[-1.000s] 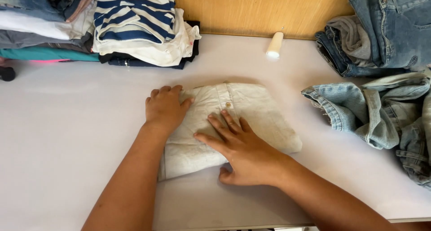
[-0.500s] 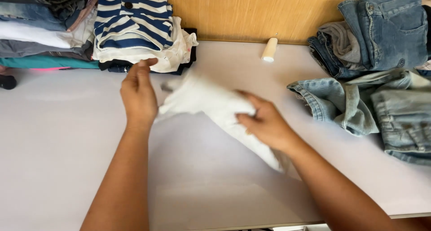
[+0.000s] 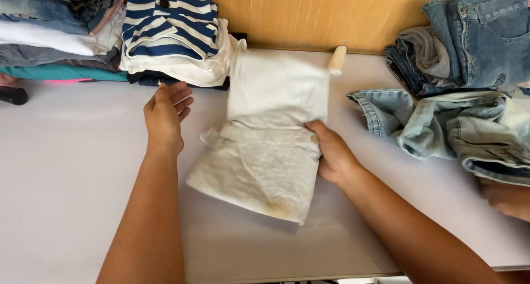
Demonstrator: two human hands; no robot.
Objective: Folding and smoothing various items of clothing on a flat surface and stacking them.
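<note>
One folded white cotton garment (image 3: 265, 151), one navy-and-white striped top (image 3: 168, 24), one small cream cylinder (image 3: 337, 60) by the table's back edge, two hands

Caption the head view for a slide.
Right hand grips a folded white garment over the table; left hand open beside it.

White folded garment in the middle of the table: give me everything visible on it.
The white folded garment looks like creased woven cotton, off-white, with a yellowish stain near its lower right corner and a waistband-like seam across the middle. Its upper half is blurred and appears raised toward the wooden wall; the lower half lies angled over the white table. The right hand pinches its right edge at the seam. The left hand, open, is just off its left side, not touching.
</note>
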